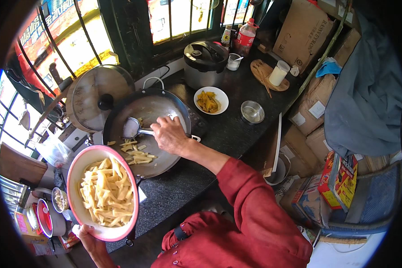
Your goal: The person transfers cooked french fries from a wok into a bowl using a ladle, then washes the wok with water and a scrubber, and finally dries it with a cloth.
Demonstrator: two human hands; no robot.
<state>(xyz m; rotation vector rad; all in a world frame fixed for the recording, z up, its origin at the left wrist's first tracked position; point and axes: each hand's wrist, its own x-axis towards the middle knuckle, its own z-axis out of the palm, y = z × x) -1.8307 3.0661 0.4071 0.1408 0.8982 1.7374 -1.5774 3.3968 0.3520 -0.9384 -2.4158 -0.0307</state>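
Observation:
My left hand (91,240) grips the lower rim of a white enamel basin (74,197) with a pink edge. Pale cut strips (109,191), apparently potato, fill much of it, and it tilts towards the wok. In my right hand (169,135) is the handle of a metal ladle (132,128), its bowl down inside the wok (169,100). Some white matter shows in the ladle bowl; I cannot tell what it is. Several loose strips (139,155) lie on the wok's near side, below the ladle.
A wooden lid (83,97) leans behind the wok at left. A pressure cooker (204,63), a white bowl of orange-yellow food (209,100) and a metal bowl (252,112) stand on the black counter (221,134). Cardboard boxes (303,37) are stacked at right.

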